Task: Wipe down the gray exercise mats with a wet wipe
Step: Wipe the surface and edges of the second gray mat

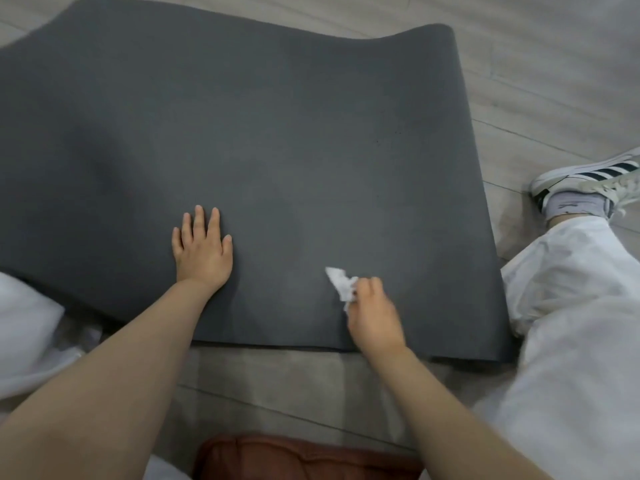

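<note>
A dark gray exercise mat [277, 133] lies spread across the floor and fills most of the view. My left hand [202, 249] presses flat on it with straight fingers, near the mat's front left part. My right hand [372, 313] grips a crumpled white wet wipe [341, 282] by its lower end, close to the mat's front edge. The wipe's free end sticks out to the upper left and touches the mat.
My right leg in white trousers [571, 306] and a white sneaker with dark stripes [588, 181] lie just right of the mat. White fabric [27, 327] bunches at the left. A brown cushion [304, 459] sits below me. Gray plank floor [554, 64] surrounds the mat.
</note>
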